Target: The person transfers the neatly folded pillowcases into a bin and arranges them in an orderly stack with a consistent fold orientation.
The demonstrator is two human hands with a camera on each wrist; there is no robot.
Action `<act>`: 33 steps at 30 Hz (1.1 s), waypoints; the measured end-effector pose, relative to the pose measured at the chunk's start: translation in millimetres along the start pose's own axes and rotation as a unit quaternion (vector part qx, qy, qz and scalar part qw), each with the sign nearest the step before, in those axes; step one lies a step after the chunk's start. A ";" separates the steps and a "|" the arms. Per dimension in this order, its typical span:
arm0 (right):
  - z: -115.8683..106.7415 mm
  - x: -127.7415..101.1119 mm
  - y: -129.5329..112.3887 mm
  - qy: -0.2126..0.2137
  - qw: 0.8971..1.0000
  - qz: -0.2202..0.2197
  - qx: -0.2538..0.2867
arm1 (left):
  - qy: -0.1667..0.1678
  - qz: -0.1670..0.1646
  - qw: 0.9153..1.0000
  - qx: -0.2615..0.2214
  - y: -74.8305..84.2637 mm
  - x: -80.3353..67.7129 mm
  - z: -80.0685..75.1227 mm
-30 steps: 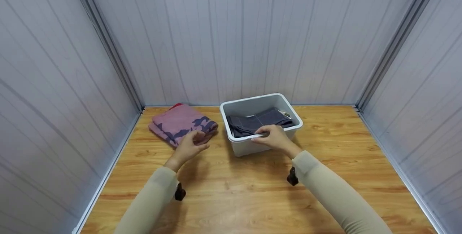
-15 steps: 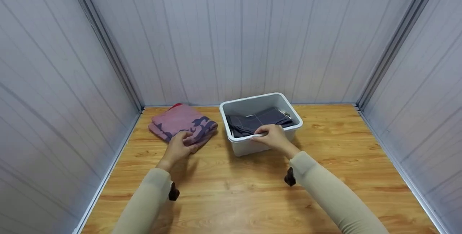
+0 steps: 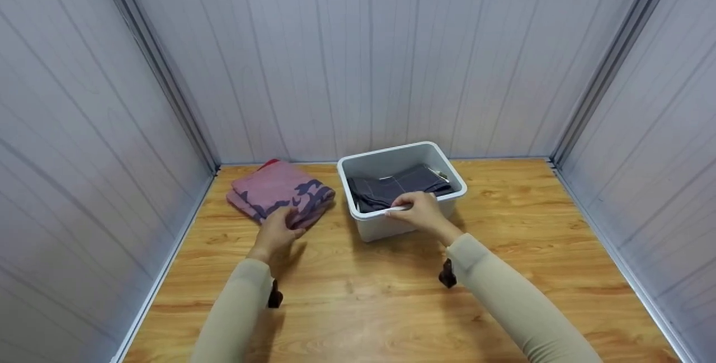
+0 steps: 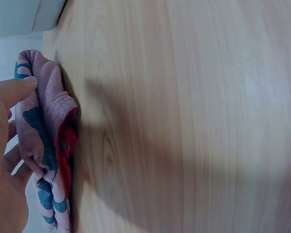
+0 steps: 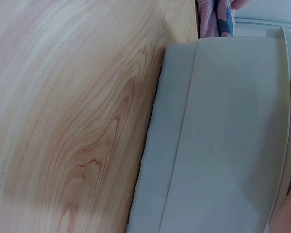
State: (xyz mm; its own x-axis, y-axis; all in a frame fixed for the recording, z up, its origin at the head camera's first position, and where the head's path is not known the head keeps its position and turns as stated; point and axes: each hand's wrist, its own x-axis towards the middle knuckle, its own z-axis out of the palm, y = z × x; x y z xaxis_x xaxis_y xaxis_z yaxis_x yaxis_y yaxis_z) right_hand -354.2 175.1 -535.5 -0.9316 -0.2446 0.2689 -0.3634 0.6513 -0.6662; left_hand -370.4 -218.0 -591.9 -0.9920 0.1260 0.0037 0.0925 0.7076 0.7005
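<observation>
A folded pink cloth with dark blue camouflage patches (image 3: 279, 184) and some red showing lies on the wooden floor, left of centre. My left hand (image 3: 275, 232) is over its near edge. In the left wrist view the thumb (image 4: 19, 90) lies extended along the cloth's edge and the other fingers are loosely bent above its top. My right hand (image 3: 420, 212) pinches the near rim of a white plastic bin (image 3: 386, 230), thumb outside and fingers over the edge. Inside the bin lies a dark folded cloth (image 3: 391, 187) with light stitching.
Grey-white panel walls (image 3: 352, 61) rise at the back and on both sides. The pink cloth and the bin stand near the back wall with a narrow gap between them. Wood-grain surface (image 3: 347, 296) stretches in front of them.
My left hand has moved left along the near edge of the pink cloth, then slightly in over it. The right hand has stayed on the bin's rim.
</observation>
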 end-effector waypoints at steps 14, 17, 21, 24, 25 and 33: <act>-1.2 -0.8 -1.1 -0.001 1.000 -0.002 -0.013 | -0.001 -0.016 0.998 0.067 -1.5 11.3 14.0; -1.6 -1.1 -0.5 -0.003 1.000 0.001 -0.013 | -0.004 -0.019 0.997 0.080 -2.0 15.5 14.9; -0.9 -1.0 0.1 -0.005 1.000 0.003 -0.015 | -0.006 -0.020 0.995 0.095 -2.4 17.7 15.3; -0.5 -1.1 0.5 -0.002 1.000 -0.001 -0.018 | -0.007 -0.022 0.995 0.100 -2.0 18.3 15.4; -0.5 -1.1 0.8 0.000 1.000 -0.001 -0.018 | -0.007 -0.022 0.995 0.101 -1.8 18.4 15.6; 0.1 -1.0 0.5 -0.001 1.000 -0.002 -0.012 | -0.001 -0.003 0.991 0.136 -1.2 20.4 14.3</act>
State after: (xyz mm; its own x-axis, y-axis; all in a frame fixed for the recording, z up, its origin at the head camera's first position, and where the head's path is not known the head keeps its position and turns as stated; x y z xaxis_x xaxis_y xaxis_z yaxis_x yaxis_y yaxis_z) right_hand -353.5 175.7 -536.1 -0.9301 -0.2489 0.2702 -0.3669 0.6677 -0.6478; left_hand -389.5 -206.3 -602.9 -0.9925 0.1222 -0.0023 0.1059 0.8694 0.4827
